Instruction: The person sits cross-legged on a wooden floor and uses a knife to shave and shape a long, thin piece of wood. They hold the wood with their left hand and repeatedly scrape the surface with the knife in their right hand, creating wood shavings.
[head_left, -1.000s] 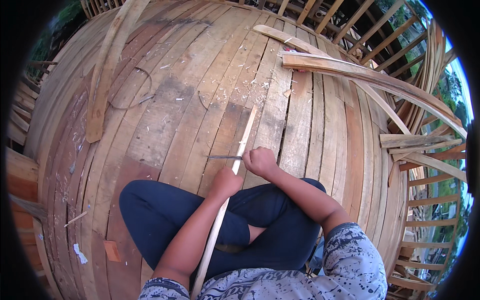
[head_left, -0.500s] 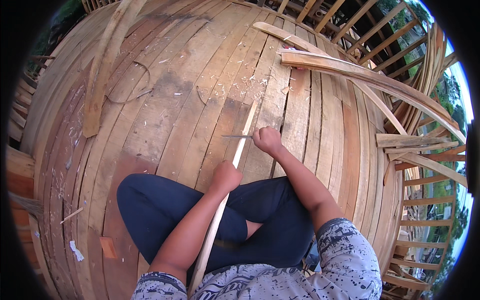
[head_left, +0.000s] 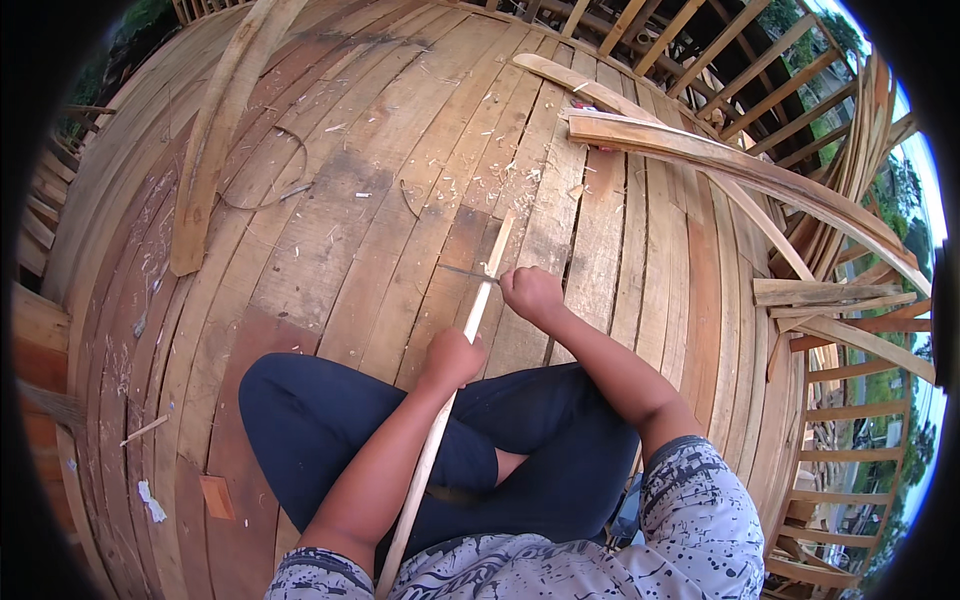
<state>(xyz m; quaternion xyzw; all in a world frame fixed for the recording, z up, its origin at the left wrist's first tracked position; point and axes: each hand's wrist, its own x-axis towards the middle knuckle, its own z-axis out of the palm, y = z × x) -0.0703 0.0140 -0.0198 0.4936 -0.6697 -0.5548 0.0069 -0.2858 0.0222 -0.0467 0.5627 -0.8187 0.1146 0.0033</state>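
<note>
A long, thin strip of pale wood [head_left: 478, 316] runs from beside my left arm, across my lap, to the plank floor in front of me. My left hand [head_left: 455, 358] is closed around its middle, above my crossed legs. Farther along, my right hand [head_left: 532, 296] grips a knife at the strip's right side; the handle is hidden in the fist. The narrow dark knife blade [head_left: 460, 271] lies across the strip and points left. A small curled shaving [head_left: 488, 269] stands up where the blade meets the wood.
Loose wood shavings [head_left: 515, 185] are scattered beyond the strip's far end. A long board [head_left: 205, 170] lies at left, and curved planks [head_left: 740, 165] stretch across the right. A thin bent strip [head_left: 300, 150] rests on the floor. Slatted wooden railings [head_left: 850, 455] edge the right side.
My right hand and the knife handle have come slightly nearer, so the blade now slants across the strip. A curled shaving now shows at the blade. My left hand keeps its grip.
</note>
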